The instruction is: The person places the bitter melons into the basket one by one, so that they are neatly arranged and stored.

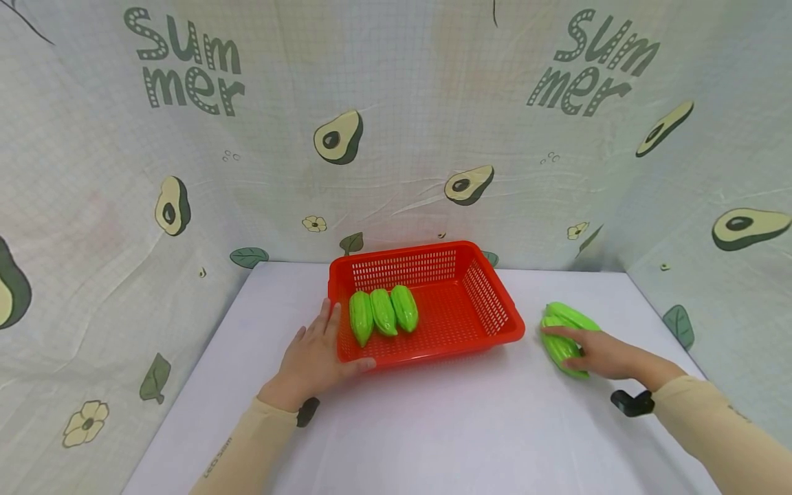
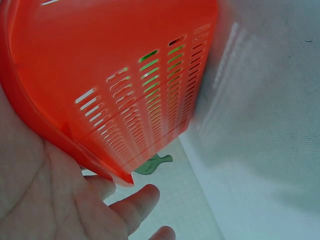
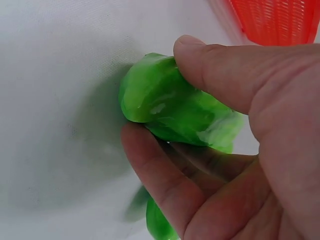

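Note:
My left hand rests on the left rim of a red plastic basket, fingers straight and spread, palm against the rim in the left wrist view. Inside the basket, three glossy green ridged gourds lie side by side at the left. To the right of the basket, my right hand pinches another green gourd between thumb and fingers, low over the table. A further green gourd lies just behind it, partly hidden by the fingers.
A white-covered table lies under everything. Behind it and at both sides hangs a pale cloth printed with avocados, leaves and lettering. The basket stands near the table's back edge, with slotted walls.

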